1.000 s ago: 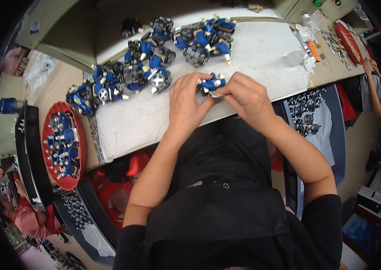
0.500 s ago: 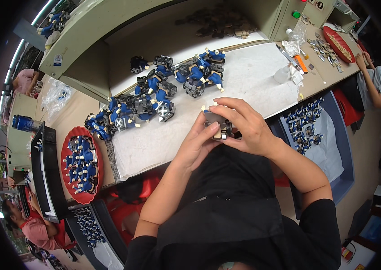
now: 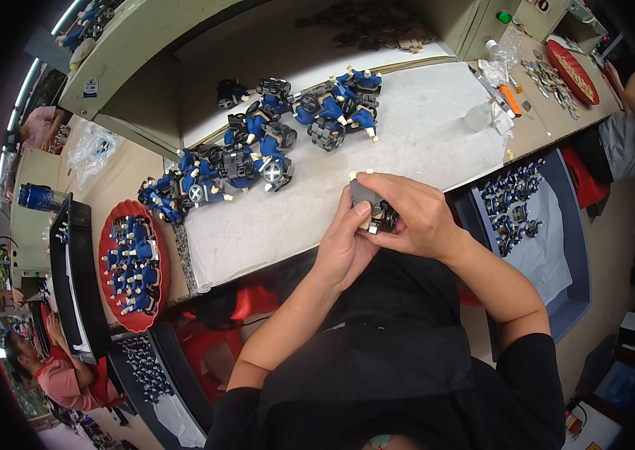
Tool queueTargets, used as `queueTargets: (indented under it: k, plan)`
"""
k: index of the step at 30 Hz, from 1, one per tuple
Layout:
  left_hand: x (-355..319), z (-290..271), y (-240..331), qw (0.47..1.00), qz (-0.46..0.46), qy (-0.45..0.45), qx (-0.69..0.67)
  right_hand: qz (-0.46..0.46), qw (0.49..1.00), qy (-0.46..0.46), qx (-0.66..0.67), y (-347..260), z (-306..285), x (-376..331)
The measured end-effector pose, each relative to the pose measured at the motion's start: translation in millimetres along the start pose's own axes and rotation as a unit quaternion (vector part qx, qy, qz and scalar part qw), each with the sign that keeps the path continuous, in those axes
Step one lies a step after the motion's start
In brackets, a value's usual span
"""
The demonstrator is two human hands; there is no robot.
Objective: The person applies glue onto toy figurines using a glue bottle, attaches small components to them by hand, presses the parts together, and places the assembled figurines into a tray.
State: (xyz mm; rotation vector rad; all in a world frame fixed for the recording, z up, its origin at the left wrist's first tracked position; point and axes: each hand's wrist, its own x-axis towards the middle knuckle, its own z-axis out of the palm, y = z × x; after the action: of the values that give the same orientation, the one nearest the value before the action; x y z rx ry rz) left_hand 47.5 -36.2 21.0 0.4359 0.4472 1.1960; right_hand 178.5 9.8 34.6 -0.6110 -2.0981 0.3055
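Close in front of my body, both hands are closed round one wheeled toy figure (image 3: 364,196). A dark grey flat face, a beige part and a black wheel of it show between my fingers; the rest is covered. My left hand (image 3: 343,244) grips it from the left, the thumb pressed on its front. From the right, the fingers of my right hand (image 3: 416,214) curl over its top, with the thumb below. Beyond my hands, on the white paper sheet (image 3: 287,232), lies a heap of similar blue figures with black wheels (image 3: 238,161).
A red scalloped tray (image 3: 161,292) of blue figures is at the left, beside a black bin (image 3: 66,300). At the right stands a blue-grey bin (image 3: 568,289) with more figures. A clear bottle (image 3: 476,118) and an orange-handled tool (image 3: 511,100) lie back right. Other people sit on both sides.
My right fingers have come down closer over the top of the toy figure. The figure and both hands have shifted slightly in view; the grip stays on it.
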Motion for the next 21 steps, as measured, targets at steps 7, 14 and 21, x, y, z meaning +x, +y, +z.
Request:
queueTargets:
  k: [7,14,21]
  plan:
    - [2.6,-2.5,-2.4,1.0,-0.005,0.01,0.029,0.009,1.0,0.012,0.0,3.7,4.4,-4.3]
    - [-5.2,-18.9,1.9,0.991,-0.046,-0.106,-0.066,0.147,0.986,0.043,0.066,-9.6,2.6,-17.4]
    - [-14.0,-36.9,16.8,0.954,0.03,-0.064,0.293,0.238,0.928,-0.082,0.276,-22.1,-22.2,-27.5]
